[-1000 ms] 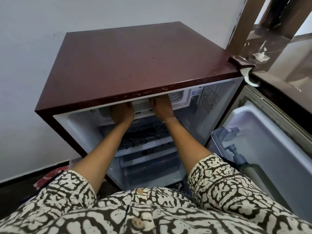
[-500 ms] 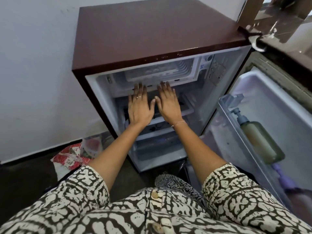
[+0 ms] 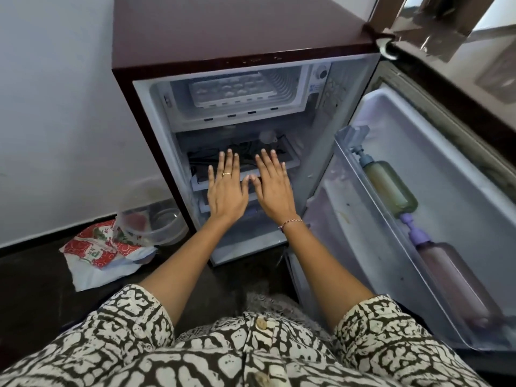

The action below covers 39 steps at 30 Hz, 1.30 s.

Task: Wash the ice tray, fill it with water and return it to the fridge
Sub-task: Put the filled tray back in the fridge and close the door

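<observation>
The ice tray [image 3: 231,90] is in the open fridge [image 3: 223,32], and both hands hold nothing.
On the floor by the wall lie a red and white bag [image 3: 97,247] and a clear bowl [image 3: 164,224]. The brown fridge stands next to them, with the tray up top in the freezer box, well above the hands. The left hand [image 3: 226,191], with a ring, is flat, its straight fingers a bit apart. The right hand [image 3: 275,188] just beside it is the same. The door shelf holds a yellow bottle [image 3: 388,188] and a brown bottle [image 3: 458,283].

Maroon fridge [image 3: 237,32], white ice tray [image 3: 231,90], brown-and-cream patterned shirt [image 3: 223,356], red-and-white wrapper [image 3: 97,247]
</observation>
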### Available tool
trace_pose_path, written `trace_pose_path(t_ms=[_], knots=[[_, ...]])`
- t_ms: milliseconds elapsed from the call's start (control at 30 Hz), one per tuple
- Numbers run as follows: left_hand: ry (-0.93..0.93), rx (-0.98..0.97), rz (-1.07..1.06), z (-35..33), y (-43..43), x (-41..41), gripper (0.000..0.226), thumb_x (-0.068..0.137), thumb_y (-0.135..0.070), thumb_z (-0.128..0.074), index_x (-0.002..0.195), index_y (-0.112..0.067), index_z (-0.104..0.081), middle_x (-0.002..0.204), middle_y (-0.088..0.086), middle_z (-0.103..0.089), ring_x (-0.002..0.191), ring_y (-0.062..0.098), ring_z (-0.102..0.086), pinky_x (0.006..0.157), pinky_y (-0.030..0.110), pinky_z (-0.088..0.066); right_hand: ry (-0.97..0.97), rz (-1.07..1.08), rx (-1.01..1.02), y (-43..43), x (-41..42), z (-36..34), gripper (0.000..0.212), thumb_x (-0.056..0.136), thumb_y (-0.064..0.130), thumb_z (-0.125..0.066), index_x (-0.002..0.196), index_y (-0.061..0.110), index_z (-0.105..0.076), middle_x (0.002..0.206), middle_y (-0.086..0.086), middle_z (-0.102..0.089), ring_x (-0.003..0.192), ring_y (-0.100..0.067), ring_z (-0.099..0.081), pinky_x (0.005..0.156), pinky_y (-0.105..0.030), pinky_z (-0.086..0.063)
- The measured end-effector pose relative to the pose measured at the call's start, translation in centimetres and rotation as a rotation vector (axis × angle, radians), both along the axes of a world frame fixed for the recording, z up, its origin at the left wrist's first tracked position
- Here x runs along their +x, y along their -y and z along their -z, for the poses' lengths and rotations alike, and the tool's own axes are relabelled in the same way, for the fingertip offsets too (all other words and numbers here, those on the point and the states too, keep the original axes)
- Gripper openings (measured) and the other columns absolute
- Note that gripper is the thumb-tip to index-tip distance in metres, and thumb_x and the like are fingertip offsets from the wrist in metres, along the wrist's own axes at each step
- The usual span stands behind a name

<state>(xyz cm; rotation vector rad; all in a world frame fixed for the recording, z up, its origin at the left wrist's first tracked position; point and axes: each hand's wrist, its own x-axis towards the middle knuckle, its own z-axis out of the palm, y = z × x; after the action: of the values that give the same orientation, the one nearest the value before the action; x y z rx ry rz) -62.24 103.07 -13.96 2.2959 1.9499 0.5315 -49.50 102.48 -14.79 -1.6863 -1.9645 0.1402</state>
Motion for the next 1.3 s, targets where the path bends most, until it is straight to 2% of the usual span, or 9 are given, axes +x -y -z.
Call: trace_pose_path(t_ms=[200,267,400,600,800,1000,1100,1300], knots=[[0.005,0.023,-0.036,-0.1,3.8,1.1,0.058,0.101,-0.036,-0.026,0.151,-0.013,-0.010,0.160,0.001,-0.002,0.147,0.015,0.005,0.118,0.040,0.005,0.023,-0.044,-0.017,3.7,1.0,-0.2,0.071,0.094,0.057,-0.013,0.148,0.013,-0.026,0.158,-0.004,-0.019,0.147,-0.018,-0.004,0.119,-0.039,-0.002],[-0.002,0.012,-0.046,-0.2,5.7,1.7,0.058,0.101,-0.037,-0.027,0.151,-0.013,-0.009,0.160,0.001,-0.002,0.147,0.015,0.006,0.119,0.041,0.004,0.033,-0.050,-0.029,5.3,1.6,-0.3,0.073,0.093,0.058,-0.010,0.149,0.013,-0.024,0.158,-0.003,-0.016,0.147,-0.017,-0.003,0.119,-0.038,0.000],[0.006,0.012,-0.061,-0.5,9.4,3.0,0.059,0.101,-0.034,-0.028,0.152,-0.013,-0.007,0.160,0.002,0.000,0.147,0.016,0.007,0.120,0.041,0.003,0.058,-0.052,-0.044,8.7,2.7,-0.7,0.068,0.095,0.052,-0.015,0.149,0.011,-0.023,0.159,-0.004,-0.014,0.147,-0.016,-0.002,0.120,-0.038,0.001],[0.031,0.043,-0.131,-0.8,15.7,5.7,0.060,0.101,-0.036,-0.029,0.152,-0.015,-0.006,0.160,0.001,0.000,0.147,0.015,0.005,0.119,0.041,0.002,0.082,-0.137,-0.040,14.8,5.0,-0.9,0.082,0.089,0.062,0.007,0.150,0.012,-0.018,0.159,-0.009,-0.006,0.147,-0.019,0.003,0.120,-0.037,0.003],[0.020,0.041,-0.207,-0.5,22.0,7.3,0.060,0.101,-0.040,-0.023,0.152,-0.014,-0.005,0.160,0.001,0.001,0.147,0.015,0.007,0.117,0.039,0.006,0.067,-0.173,-0.045,20.4,6.8,-0.8,0.074,0.093,0.058,-0.003,0.150,0.013,-0.016,0.159,-0.008,-0.002,0.146,-0.016,0.007,0.120,-0.036,0.002],[0.022,0.045,-0.238,-0.5,27.8,9.5,0.060,0.100,-0.040,-0.016,0.152,-0.014,-0.004,0.160,0.001,-0.001,0.147,0.015,0.004,0.118,0.040,0.003,-0.007,-0.200,-0.077,26.3,8.1,-0.4,0.074,0.093,0.057,-0.003,0.150,0.011,-0.015,0.160,-0.005,-0.001,0.145,-0.011,0.008,0.120,-0.032,0.001],[0.017,0.047,-0.234,-0.6,30.4,10.4,0.064,0.096,-0.043,-0.010,0.152,-0.013,-0.004,0.160,0.001,-0.003,0.147,0.014,0.003,0.119,0.041,-0.001,-0.031,-0.201,-0.101,28.8,8.9,-0.4,0.072,0.094,0.056,-0.007,0.150,0.011,-0.014,0.159,-0.005,0.000,0.146,-0.012,0.008,0.121,-0.035,-0.001],[0.042,0.075,-0.204,-1.3,32.7,10.5,0.063,0.098,-0.044,-0.018,0.152,-0.014,-0.002,0.160,-0.001,-0.001,0.147,0.012,0.005,0.119,0.040,0.001,0.005,-0.209,-0.049,32.0,9.7,-2.2,0.072,0.095,0.056,-0.006,0.150,0.010,-0.010,0.158,-0.004,0.004,0.146,-0.013,0.009,0.120,-0.035,0.001]])
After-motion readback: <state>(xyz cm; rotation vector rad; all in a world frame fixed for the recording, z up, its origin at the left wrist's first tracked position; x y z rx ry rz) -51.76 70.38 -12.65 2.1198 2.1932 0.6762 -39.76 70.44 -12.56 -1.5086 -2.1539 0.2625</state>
